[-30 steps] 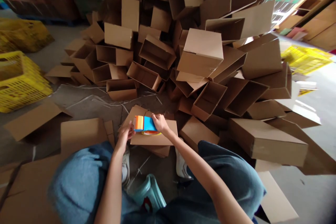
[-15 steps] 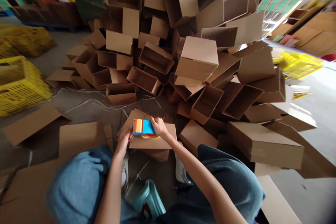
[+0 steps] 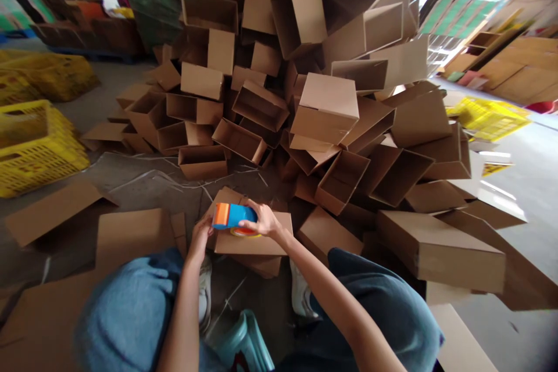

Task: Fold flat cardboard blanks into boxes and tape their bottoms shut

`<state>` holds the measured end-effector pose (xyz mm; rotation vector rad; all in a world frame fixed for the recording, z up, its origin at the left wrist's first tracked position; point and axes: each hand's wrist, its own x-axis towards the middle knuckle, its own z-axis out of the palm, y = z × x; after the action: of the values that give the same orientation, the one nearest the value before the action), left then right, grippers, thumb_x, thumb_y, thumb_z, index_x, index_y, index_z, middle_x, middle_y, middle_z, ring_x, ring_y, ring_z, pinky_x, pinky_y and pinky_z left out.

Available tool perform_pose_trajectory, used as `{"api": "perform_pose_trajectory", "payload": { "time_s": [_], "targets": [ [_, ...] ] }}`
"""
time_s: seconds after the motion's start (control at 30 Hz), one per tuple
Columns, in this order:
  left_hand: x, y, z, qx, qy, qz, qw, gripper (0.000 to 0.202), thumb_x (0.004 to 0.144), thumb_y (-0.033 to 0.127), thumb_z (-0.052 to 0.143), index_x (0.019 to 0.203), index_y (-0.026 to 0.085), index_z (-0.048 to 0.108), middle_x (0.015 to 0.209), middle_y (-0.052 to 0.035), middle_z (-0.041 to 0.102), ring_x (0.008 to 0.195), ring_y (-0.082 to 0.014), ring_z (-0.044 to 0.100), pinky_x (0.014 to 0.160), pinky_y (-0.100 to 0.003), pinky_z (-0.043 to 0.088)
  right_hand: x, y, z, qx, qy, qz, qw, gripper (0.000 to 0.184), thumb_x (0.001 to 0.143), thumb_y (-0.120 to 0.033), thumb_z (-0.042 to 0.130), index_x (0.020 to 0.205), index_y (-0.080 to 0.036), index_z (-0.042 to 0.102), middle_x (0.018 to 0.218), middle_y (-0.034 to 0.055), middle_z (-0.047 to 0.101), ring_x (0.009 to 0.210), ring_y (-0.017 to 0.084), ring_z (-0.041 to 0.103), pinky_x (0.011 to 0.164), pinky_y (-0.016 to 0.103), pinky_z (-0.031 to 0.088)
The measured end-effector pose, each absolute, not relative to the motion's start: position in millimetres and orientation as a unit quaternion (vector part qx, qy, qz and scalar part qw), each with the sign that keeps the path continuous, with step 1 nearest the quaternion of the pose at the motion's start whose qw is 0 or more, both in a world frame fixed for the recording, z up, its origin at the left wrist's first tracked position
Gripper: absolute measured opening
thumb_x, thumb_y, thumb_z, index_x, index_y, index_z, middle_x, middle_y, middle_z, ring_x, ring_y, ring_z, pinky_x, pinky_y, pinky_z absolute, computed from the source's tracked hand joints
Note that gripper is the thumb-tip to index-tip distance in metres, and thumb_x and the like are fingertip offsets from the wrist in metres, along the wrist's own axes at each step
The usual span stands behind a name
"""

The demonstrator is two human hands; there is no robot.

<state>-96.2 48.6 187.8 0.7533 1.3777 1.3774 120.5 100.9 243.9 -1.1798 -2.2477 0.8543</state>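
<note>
A blue and orange tape dispenser (image 3: 235,216) is gripped in my right hand (image 3: 261,220), its orange end pointing left. A tape roll shows at its lower side. Under it lies a small cardboard box (image 3: 261,242) on the floor between my feet, long side across. My left hand (image 3: 201,233) is at the box's left end, just beside the dispenser's orange end. Its fingers are curled in; what they pinch, box edge or tape, is hidden.
A large heap of open cardboard boxes (image 3: 261,106) rises in front of me. Yellow crates (image 3: 39,145) stand at the left, another yellow crate (image 3: 488,118) at the right. Flattened cardboard (image 3: 131,236) lies by my left knee. A turquoise plastic object (image 3: 244,340) is below me.
The tape dispenser has moved slightly left with my right hand, which now wraps further over it. My left hand has shifted a little left. The view has tilted up slightly.
</note>
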Motion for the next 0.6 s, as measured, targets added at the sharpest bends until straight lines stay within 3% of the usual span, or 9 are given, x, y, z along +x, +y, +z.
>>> {"api": "perform_pose_trajectory", "payload": {
  "time_s": [0.1,0.23,0.6],
  "targets": [
    [-104.9,49.9,179.4,0.328,0.566,0.564,0.504,0.052,0.055,0.068,0.078,0.058,0.019,0.06,0.05,0.0058,0.047,0.054,-0.0119,0.043,0.054,-0.025,0.033,124.6,99.2,244.9,-0.402,-0.863,0.246,0.182,0.066,0.071,-0.071,0.073,0.108,-0.018,0.059,0.088,0.0087,0.073,0.075,0.024,0.069,0.062,0.027,0.039],
    [-114.5,51.2,172.8,0.39,0.569,0.54,0.483,0.054,0.062,0.071,0.073,0.066,0.018,0.067,0.062,0.0005,0.061,0.066,-0.0174,0.053,0.06,-0.027,0.039,126.1,99.4,249.6,-0.391,-0.885,0.216,0.135,0.062,0.07,-0.068,0.077,0.102,-0.019,0.057,0.081,0.0075,0.073,0.07,0.025,0.071,0.057,0.027,0.037],
    [-120.3,56.7,158.3,0.459,0.586,0.498,0.445,0.049,0.069,0.068,0.063,0.065,0.02,0.067,0.07,-0.004,0.067,0.075,-0.0227,0.058,0.069,-0.031,0.044,133.1,98.0,258.1,-0.374,-0.898,0.196,0.123,0.058,0.075,-0.066,0.075,0.104,-0.018,0.057,0.084,0.0071,0.073,0.069,0.022,0.069,0.056,0.026,0.036]
  ]
}}
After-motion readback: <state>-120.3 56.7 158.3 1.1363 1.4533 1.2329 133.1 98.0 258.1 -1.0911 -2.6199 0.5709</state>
